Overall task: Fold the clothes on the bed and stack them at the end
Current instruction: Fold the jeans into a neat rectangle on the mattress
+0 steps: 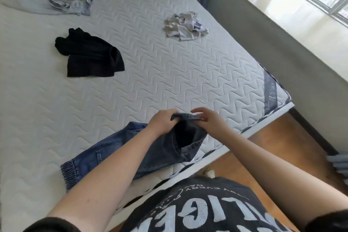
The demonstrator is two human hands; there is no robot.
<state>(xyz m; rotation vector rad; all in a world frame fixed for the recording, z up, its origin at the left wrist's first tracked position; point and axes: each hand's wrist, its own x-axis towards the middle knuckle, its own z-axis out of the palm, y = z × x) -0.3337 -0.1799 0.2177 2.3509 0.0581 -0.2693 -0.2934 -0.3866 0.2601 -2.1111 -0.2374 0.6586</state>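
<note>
Four garments lie on the bed (169, 81), and we judge the first of them to be in hand now, with none folded or stacked that we can see. The jeans (105, 152) sprawl across the near edge of the mattress, their elastic cuff at the near left and their waistband lifted at the right, just above the near right corner. Our left hand (162, 122) grips the waistband with its fingers curled over the denim, and our right hand (205, 120) pinches the same band from the other side, thumb and fingers clamped on the cloth while the upper fingers spread loosely above it. The waist opening gapes dark between the two hands.

We read this as the start of folding: we are taking hold of the waist to straighten the jeans before laying one leg over the other. The next move, as we judge it, calls for pulling the band taut and flat, shaking the legs out so that they lie together, and then doubling the length toward the waist. The legs look twisted, so they may need smoothing first.

Farther off wait the black garment (88, 56) at the middle left, the white printed shirt (185, 26) toward the far right, and the pale grey garment (49, 1) at the far left, all crumpled and well apart from each other.
</note>
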